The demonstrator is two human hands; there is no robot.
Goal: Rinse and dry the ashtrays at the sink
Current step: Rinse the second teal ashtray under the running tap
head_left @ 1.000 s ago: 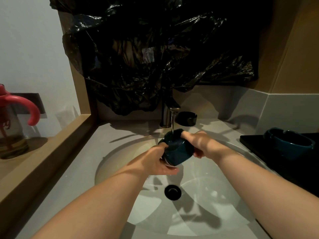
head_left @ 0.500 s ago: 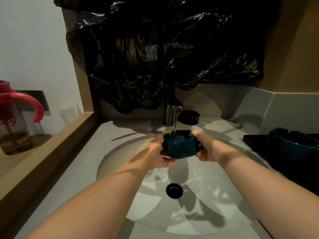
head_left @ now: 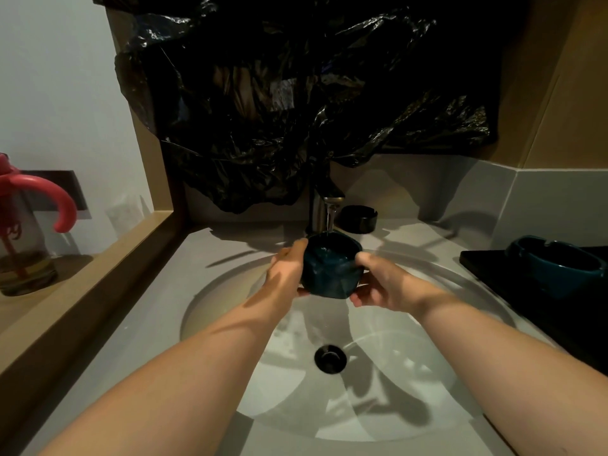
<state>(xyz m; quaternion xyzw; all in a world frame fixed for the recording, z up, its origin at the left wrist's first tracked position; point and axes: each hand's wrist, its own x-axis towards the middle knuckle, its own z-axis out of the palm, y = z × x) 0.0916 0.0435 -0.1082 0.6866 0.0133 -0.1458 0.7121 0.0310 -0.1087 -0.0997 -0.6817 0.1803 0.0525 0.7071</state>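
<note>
- A person stands at a pale round sink (head_left: 230,291), seen from above, both bare forearms reaching forward.
- The left hand (head_left: 288,268) and right hand (head_left: 378,284) grasp a dark teal ashtray (head_left: 330,273) from opposite sides, mouth up, above the basin.
- The ashtray sits directly under the tap (head_left: 324,205); a thin stream of water (head_left: 330,220) falls into it and water shows inside.
- Judged from this, the rinse of this ashtray is under way and its drying has not begun; no cloth or towel is visible.
- A black ashtray (head_left: 358,218) stands on the table (head_left: 131,307) just beside the tap.
- A second teal ashtray (head_left: 556,268) rests on a black tray (head_left: 487,268) at the right; whether either has been rinsed cannot be told.
- The black drain (head_left: 330,358) lies below the hands; a black plastic sheet (head_left: 296,110) hangs above the tap.
</note>
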